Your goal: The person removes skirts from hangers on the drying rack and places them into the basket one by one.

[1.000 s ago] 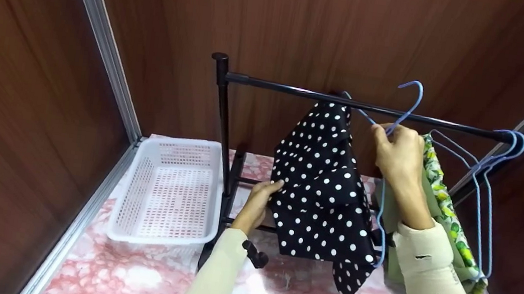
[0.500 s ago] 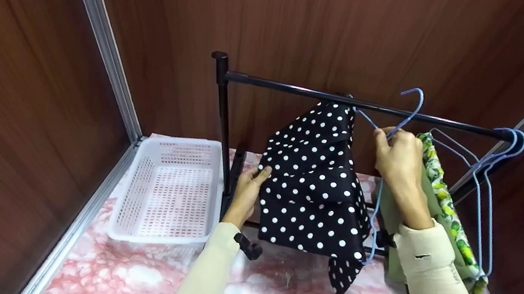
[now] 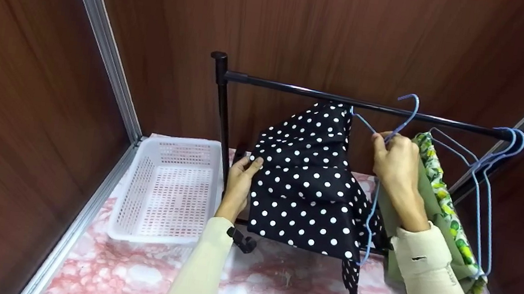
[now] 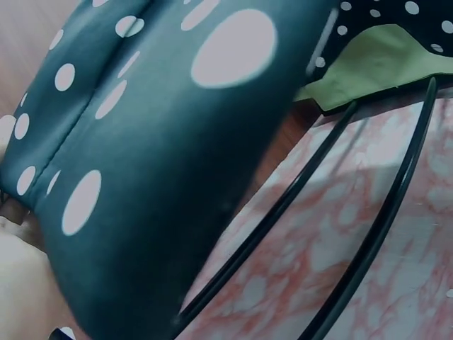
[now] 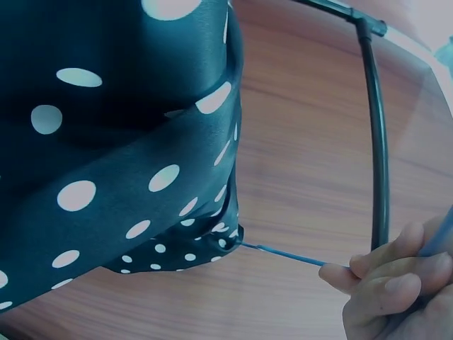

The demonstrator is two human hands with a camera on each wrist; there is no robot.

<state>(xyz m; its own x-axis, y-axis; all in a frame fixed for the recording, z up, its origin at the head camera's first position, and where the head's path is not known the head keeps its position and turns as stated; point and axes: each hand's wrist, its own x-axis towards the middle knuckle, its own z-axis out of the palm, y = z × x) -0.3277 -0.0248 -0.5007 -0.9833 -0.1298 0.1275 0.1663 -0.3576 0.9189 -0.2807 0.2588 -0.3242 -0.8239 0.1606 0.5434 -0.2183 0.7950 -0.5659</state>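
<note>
In the head view, my right hand grips a blue wire hanger just below its hook, which rises above the rack's rail. A black garment with white polka dots hangs over this hanger, left of the hand. My left hand pinches the garment's left edge, thumb on the front; its other fingers are partly hidden. In the right wrist view, curled fingers hold the hanger, whose wire runs into the dotted cloth. The left wrist view is mostly filled by the same cloth.
The black clothes rack stands before a brown wood-grain wall. On its right end hang blue hangers with a green cloth and a lemon-print cloth. A white perforated basket sits left on the pink marbled floor.
My left hand has moved left and slightly up, drawing the dotted garment's left edge outward so the cloth spreads wider. My right hand, still on the hanger, has dipped slightly.
</note>
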